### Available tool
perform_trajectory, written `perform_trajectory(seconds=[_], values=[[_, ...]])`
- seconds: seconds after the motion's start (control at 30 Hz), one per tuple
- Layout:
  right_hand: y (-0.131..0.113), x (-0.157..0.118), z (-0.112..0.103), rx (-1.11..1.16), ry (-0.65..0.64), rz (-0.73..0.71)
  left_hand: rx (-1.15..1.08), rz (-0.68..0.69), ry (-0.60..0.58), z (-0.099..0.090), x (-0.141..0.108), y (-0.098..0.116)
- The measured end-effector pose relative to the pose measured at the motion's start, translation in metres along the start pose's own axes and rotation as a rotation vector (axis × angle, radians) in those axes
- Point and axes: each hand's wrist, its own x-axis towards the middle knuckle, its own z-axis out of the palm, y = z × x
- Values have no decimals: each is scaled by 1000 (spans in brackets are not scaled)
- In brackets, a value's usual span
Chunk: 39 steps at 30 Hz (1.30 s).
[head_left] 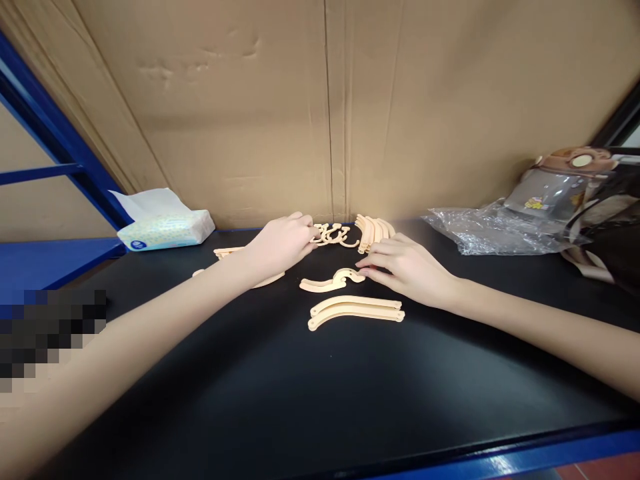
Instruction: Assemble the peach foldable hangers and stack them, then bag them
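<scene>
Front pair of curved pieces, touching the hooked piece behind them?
Apart; the head view shows black tabletop between the front pair and hooked piece.

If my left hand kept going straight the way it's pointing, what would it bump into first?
Most likely the small wooden hooks right by the fingertips of your left hand; it may already touch them, as depth is unclear there.

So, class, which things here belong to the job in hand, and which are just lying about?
Job, it seems:
small hooks
stacked curved pieces
wavy middle piece
front curved pair
part-hidden left pieces

Lying about, apparently:
tissue pack
clear plastic
bottle
dark object
</scene>
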Motion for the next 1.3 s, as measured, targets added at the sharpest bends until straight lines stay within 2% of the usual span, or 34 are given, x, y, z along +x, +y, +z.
perform_trajectory(seconds=[0.2, 0.43, 0.63, 0.83, 0.93, 1.07, 1.2, 1.3], values=[[0, 1, -1, -4, 4, -10, -132, -26, -108, 7, 26, -9], [0, 1, -1, -4, 0, -10, -141, 21, -176, 12, 38, -9], [0, 1, -1, -3, -9, -6, -142, 43, -143, 13, 39, -7], [3, 1, -2, 4, -2, 19, -134, 71, -64, -10, 24, 10], [2, 1, -2, 42, 21, 77, -137, 117, 6, -21, 12, 20], [-2, 1, -3, 73, 58, 107, -78, 183, 107, -25, -7, 30], [-8, 0, -3, 73, 95, 42, -101, 259, 152, -25, -28, 39], [-12, 0, -4, -5, 117, -87, -143, 296, 184, -25, -40, 46]])
